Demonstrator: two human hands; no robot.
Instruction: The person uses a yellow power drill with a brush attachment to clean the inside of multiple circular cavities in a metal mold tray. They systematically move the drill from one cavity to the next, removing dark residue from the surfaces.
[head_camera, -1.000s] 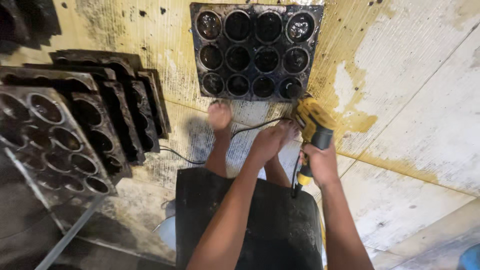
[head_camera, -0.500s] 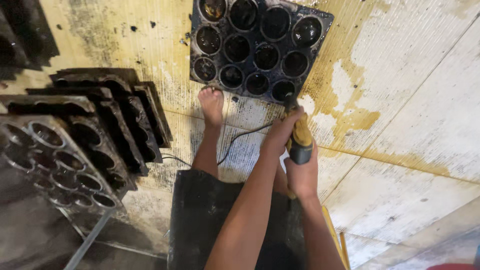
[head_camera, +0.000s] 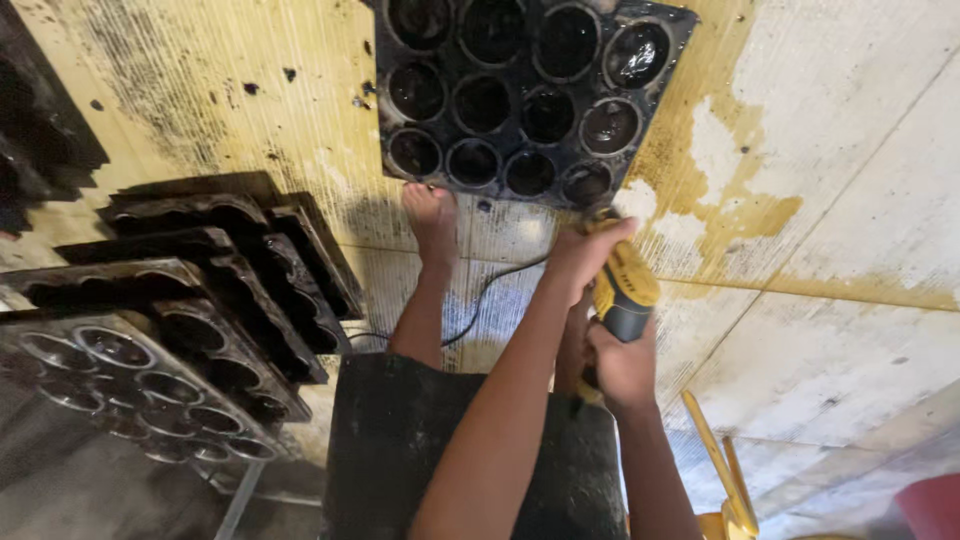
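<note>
Stacked dark trays (head_camera: 200, 290) at left, bare foot (head_camera: 432, 215) touching the muffin tray (head_camera: 520, 95) edge. Both hands (left (head_camera: 580, 250), right (head_camera: 622, 365)) wrapped tight around yellow power tool (head_camera: 625, 290), near the tray's lower corner.

One blackened muffin tray (head_camera: 520, 95) lies on the floor, twelve cups visible in it. About five more trays (head_camera: 190, 310) lean stacked at left (edges overlap, so the count is uncertain). One yellow power tool (head_camera: 622, 290); two hands; one bare foot (head_camera: 432, 222).
</note>
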